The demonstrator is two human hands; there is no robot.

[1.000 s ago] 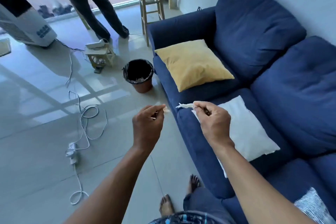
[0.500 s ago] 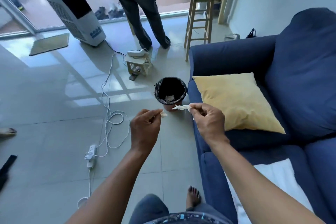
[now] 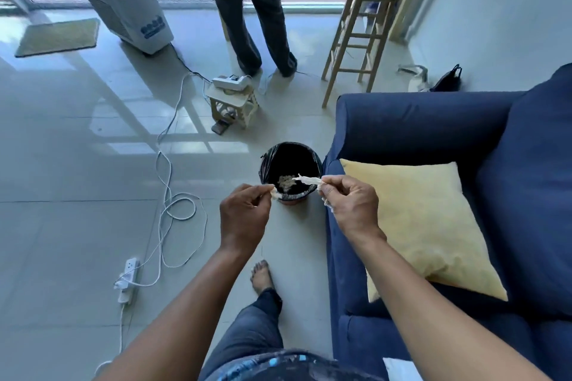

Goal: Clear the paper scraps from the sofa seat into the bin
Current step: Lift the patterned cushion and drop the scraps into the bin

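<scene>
Pale floor tiles (image 3: 77, 164) run up to the blue sofa (image 3: 418, 127), and the black-lined bin (image 3: 291, 172) stands on them just beside its arm, near a yellow cushion (image 3: 424, 226) lying on the seat. Your left hand (image 3: 244, 216) pinches a small paper scrap (image 3: 275, 194) at the bin's near rim. Your right hand (image 3: 349, 204) pinches a longer twisted scrap (image 3: 308, 179) whose free end reaches over the bin's opening, where pale scraps (image 3: 286, 181) already lie.
</scene>
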